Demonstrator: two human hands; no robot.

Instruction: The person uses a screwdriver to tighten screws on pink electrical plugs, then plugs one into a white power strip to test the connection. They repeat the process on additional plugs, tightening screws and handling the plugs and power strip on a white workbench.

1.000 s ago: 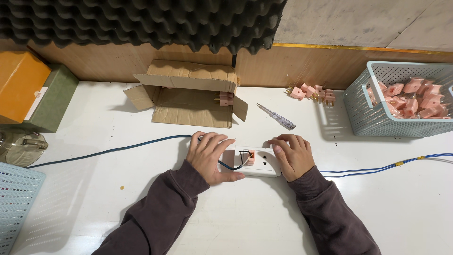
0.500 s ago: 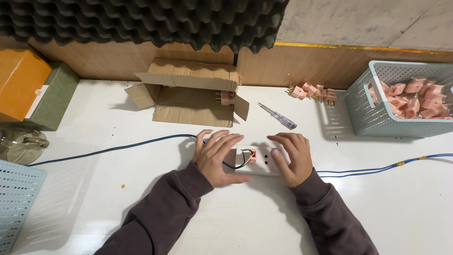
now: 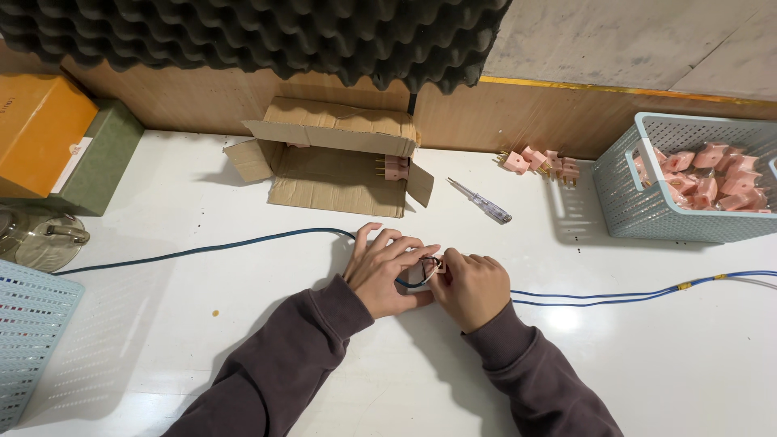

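While both hands meet at the frame's centre, the small pink plug (image 3: 438, 265) sits pinched between left hand (image 3: 387, 271) and right hand (image 3: 473, 285), blue cable (image 3: 202, 251) running left-right across the desk (image 3: 647, 356).

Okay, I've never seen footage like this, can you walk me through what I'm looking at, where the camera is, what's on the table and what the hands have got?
There is no machine here: a person works with two bare hands, and one camera worn on the head looks down at them. The left hand and right hand, in dark sleeves, meet over a small pale part with a short dark wire loop; the fingers hide most of it. A thin blue cable runs off to both sides across the glossy white table. Behind the hands lies an open brown cardboard box with a pink plug inside, a clear-handled screwdriver, and a loose cluster of pink plugs. At the right stands a pale blue plastic basket full of the same plugs. At the left are an orange box and a green box.
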